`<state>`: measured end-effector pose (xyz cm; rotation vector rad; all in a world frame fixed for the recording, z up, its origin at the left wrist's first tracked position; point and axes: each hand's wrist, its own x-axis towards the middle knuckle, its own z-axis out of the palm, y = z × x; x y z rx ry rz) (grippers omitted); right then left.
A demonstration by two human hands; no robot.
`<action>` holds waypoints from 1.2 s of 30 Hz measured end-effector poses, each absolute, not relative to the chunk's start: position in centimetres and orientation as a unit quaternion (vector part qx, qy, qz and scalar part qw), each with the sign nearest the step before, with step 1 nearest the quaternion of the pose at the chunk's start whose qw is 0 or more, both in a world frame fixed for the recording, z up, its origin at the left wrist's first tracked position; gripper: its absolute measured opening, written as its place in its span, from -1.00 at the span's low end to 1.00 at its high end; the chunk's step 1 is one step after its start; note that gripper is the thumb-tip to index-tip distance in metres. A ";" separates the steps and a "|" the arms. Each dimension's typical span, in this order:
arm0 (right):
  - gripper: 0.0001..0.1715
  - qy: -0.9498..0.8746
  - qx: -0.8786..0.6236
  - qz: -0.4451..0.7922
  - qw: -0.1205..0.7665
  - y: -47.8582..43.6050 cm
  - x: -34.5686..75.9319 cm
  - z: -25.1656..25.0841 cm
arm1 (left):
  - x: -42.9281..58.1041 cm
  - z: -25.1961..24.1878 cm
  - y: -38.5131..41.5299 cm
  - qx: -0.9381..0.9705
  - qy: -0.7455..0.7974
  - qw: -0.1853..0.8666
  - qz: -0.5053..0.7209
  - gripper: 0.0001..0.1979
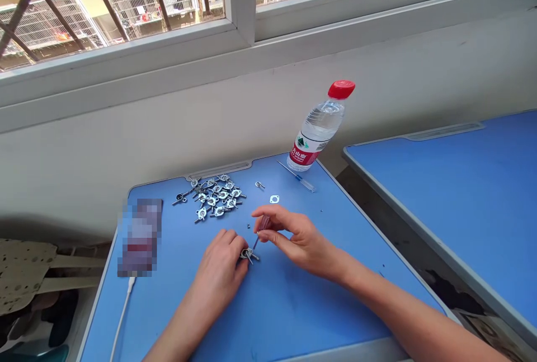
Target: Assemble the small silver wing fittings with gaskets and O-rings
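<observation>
On the blue desk, my left hand is closed around one side of a small metal part with a flange and a stem. My right hand pinches the translucent reddish handle of a small screwdriver. Its thin shaft points down at the metal part, and the tip seems to meet it, though contact is too small to make out. Tiny screws lie just beyond my hands. Farther off are a flat metal plate with a hole and a single small metal piece.
A pile of similar metal parts covers the desk's back left. The blurred phone-like slab has a white cable. A red-capped water bottle stands at the back beside a pen. Another blue desk lies across a gap.
</observation>
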<state>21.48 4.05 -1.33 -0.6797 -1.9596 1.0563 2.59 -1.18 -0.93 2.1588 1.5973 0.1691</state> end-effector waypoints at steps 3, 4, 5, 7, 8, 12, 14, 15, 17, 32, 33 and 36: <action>-0.68 -0.797 -0.249 0.386 0.392 3.8 21.3 -1.5 | 2.6 -0.9 -1.2 0.784 0.577 0.220 0.063 -0.85; -0.68 -0.803 -0.245 0.377 0.390 3.8 21.3 -1.6 | 2.6 -0.8 -1.2 0.785 0.576 0.218 0.064 -0.85; -0.69 -0.809 -0.242 0.367 0.390 3.8 21.2 -1.6 | 2.6 -0.8 -1.2 0.786 0.576 0.216 0.064 -0.85; -0.70 -0.819 -0.236 0.350 0.389 3.7 21.1 -1.7 | 2.6 -0.8 -1.3 0.787 0.576 0.214 0.063 -0.85; -0.70 -0.823 -0.233 0.342 0.388 3.7 21.1 -1.7 | 2.6 -0.8 -1.3 0.787 0.576 0.213 0.064 -0.85; -0.71 -0.836 -0.223 0.322 0.384 3.8 20.9 -1.8 | 2.6 -1.0 -1.3 0.788 0.573 0.214 0.068 -0.85; -0.73 -0.840 -0.221 0.316 0.382 3.8 20.9 -1.8 | 2.6 -1.0 -1.2 0.788 0.572 0.217 0.069 -0.84; -0.74 -0.842 -0.220 0.312 0.381 3.8 20.8 -1.7 | 2.6 -1.0 -1.2 0.787 0.573 0.219 0.069 -0.84; -0.75 -0.846 -0.218 0.306 0.379 3.8 20.8 -1.6 | 2.6 -1.0 -1.2 0.784 0.574 0.224 0.070 -0.83; -0.68 -0.872 -0.155 0.250 0.391 3.5 20.8 -1.3 | 2.7 -1.1 -1.4 0.794 0.569 0.201 0.081 -0.82; -0.71 -0.869 -0.159 0.251 0.395 3.4 20.7 -1.4 | 2.7 -1.0 -1.4 0.795 0.570 0.196 0.076 -0.83; -0.75 -0.859 -0.174 0.241 0.417 3.1 20.6 -1.7 | 2.7 -1.0 -1.3 0.796 0.569 0.189 0.074 -0.85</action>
